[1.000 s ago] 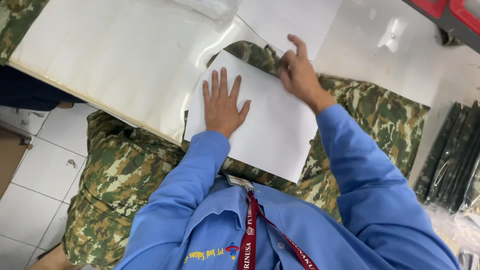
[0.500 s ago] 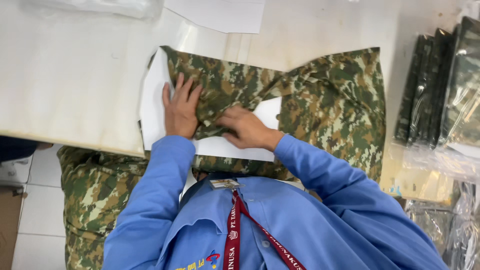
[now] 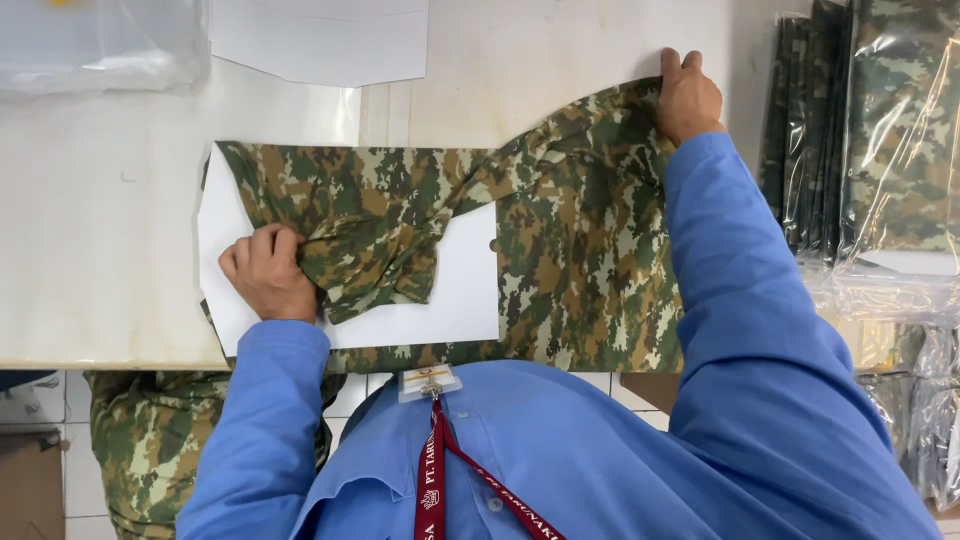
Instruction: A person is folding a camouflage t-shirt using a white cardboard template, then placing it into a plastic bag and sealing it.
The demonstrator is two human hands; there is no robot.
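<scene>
A green and brown camouflage garment lies spread on a white table, partly over a white card sheet. My left hand is closed on a bunched fold of the garment over the card's left part. My right hand grips the garment's far right edge near the table's back. Part of the garment hangs off the near table edge beside my blue sleeves.
Stacks of camouflage garments in clear plastic bags stand at the right. A second white sheet lies at the back, and a clear plastic bag sits at the back left. White floor tiles show below the table edge.
The garment has been pulled over the white card. My right hand moved from the middle out to the far right edge; my left hand went from flat to gripping a fold.
</scene>
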